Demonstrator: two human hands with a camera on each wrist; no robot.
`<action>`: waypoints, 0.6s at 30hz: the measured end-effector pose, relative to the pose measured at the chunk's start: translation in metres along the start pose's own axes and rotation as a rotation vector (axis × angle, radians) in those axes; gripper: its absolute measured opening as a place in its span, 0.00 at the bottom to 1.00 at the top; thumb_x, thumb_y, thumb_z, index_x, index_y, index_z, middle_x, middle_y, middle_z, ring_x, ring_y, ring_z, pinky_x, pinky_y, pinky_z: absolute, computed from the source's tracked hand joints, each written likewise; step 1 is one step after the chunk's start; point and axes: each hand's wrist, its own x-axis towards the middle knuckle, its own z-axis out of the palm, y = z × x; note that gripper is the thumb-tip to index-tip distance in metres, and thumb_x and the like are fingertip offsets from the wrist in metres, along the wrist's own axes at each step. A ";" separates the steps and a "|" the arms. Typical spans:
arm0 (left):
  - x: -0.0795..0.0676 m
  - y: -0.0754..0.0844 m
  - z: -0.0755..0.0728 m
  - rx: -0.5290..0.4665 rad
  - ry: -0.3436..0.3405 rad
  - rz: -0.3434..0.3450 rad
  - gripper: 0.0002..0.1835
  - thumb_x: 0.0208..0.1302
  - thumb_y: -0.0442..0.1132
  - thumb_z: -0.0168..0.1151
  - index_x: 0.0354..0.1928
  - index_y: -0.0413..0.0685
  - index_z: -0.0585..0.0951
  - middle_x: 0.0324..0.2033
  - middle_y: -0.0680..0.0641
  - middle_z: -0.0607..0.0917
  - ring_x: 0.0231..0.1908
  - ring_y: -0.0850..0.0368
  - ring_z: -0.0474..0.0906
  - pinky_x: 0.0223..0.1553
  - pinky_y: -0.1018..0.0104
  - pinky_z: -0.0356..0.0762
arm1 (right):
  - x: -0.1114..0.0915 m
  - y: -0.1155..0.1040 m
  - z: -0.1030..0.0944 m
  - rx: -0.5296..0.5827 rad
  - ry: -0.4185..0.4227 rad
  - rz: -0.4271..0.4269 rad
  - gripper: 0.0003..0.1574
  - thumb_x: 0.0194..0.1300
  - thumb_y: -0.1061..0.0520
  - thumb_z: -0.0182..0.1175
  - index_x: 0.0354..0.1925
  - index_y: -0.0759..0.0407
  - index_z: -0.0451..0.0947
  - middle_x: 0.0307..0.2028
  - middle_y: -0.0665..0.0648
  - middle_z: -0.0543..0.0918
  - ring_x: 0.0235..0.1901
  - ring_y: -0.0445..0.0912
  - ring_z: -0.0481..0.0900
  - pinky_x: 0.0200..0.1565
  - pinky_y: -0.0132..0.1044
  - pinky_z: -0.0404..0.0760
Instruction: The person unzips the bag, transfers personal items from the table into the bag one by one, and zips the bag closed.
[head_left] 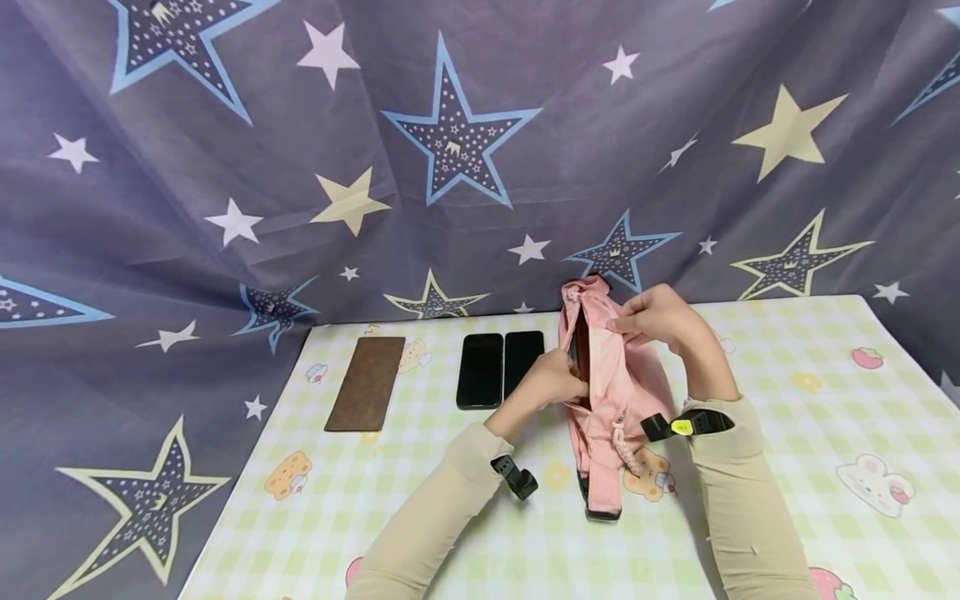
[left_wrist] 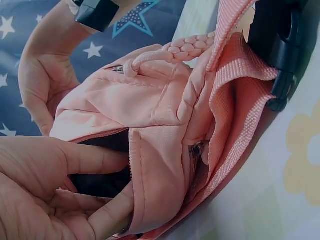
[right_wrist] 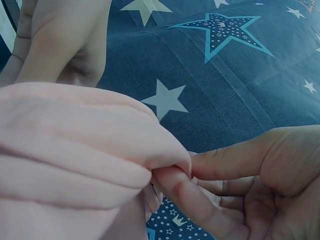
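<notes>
A pink fabric bag with a webbing strap, a black buckle and a braided cord stands on the table, its long zipped mouth parted towards the left. My left hand reaches into that mouth; in the left wrist view its fingers pass behind the zipper edge, where the tips are hidden. Something brown shows inside in the head view, too little to name. With thumb and fingers my right hand pinches the bag's fabric near the top, as the right wrist view also shows.
Left of the bag, two black phones lie side by side, the right one partly behind my left hand. Farther left is a flat brown rectangular piece. A star-patterned cloth hangs behind the checked table.
</notes>
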 end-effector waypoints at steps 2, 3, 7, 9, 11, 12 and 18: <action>-0.003 -0.002 -0.002 -0.020 0.011 0.019 0.14 0.53 0.29 0.67 0.15 0.45 0.75 0.10 0.57 0.73 0.13 0.66 0.69 0.16 0.75 0.62 | 0.000 0.000 0.001 -0.005 -0.003 -0.002 0.19 0.66 0.64 0.67 0.47 0.82 0.80 0.24 0.49 0.86 0.23 0.38 0.83 0.34 0.36 0.89; -0.005 -0.004 -0.003 -0.037 0.015 0.030 0.09 0.54 0.30 0.67 0.20 0.43 0.80 0.13 0.55 0.79 0.15 0.66 0.73 0.18 0.76 0.66 | 0.000 0.000 0.002 -0.009 -0.004 -0.001 0.20 0.66 0.64 0.67 0.47 0.82 0.80 0.24 0.49 0.86 0.23 0.38 0.83 0.34 0.36 0.89; -0.010 -0.007 -0.011 -0.076 0.034 0.083 0.11 0.61 0.35 0.68 0.43 0.37 0.87 0.28 0.47 0.90 0.24 0.61 0.85 0.25 0.75 0.77 | -0.002 0.000 0.001 -0.019 -0.008 -0.013 0.20 0.66 0.64 0.67 0.47 0.83 0.79 0.24 0.50 0.86 0.23 0.38 0.83 0.34 0.36 0.89; -0.013 -0.009 -0.018 -0.069 0.040 0.102 0.14 0.64 0.37 0.67 0.48 0.37 0.87 0.32 0.45 0.91 0.28 0.59 0.87 0.27 0.74 0.78 | -0.002 0.001 0.001 -0.023 -0.013 -0.015 0.20 0.66 0.64 0.67 0.47 0.83 0.79 0.24 0.50 0.86 0.23 0.38 0.84 0.34 0.37 0.89; -0.016 -0.012 -0.027 -0.044 0.062 0.127 0.15 0.65 0.39 0.66 0.50 0.38 0.87 0.34 0.45 0.91 0.30 0.57 0.87 0.30 0.73 0.78 | -0.002 0.001 0.002 -0.023 -0.019 -0.017 0.20 0.66 0.64 0.67 0.47 0.83 0.79 0.24 0.50 0.87 0.23 0.38 0.84 0.34 0.38 0.89; -0.017 -0.014 -0.032 -0.027 0.080 0.140 0.15 0.66 0.39 0.66 0.50 0.39 0.87 0.35 0.45 0.91 0.32 0.56 0.87 0.32 0.72 0.79 | -0.002 0.001 0.002 -0.025 -0.022 -0.019 0.21 0.66 0.64 0.67 0.48 0.83 0.79 0.24 0.50 0.87 0.23 0.39 0.84 0.34 0.38 0.89; -0.027 -0.022 -0.072 0.040 0.255 0.169 0.15 0.67 0.40 0.64 0.53 0.43 0.87 0.42 0.44 0.91 0.44 0.50 0.88 0.48 0.61 0.83 | -0.002 0.000 0.003 -0.033 -0.024 -0.042 0.21 0.67 0.64 0.66 0.48 0.84 0.78 0.25 0.52 0.87 0.23 0.38 0.84 0.35 0.40 0.89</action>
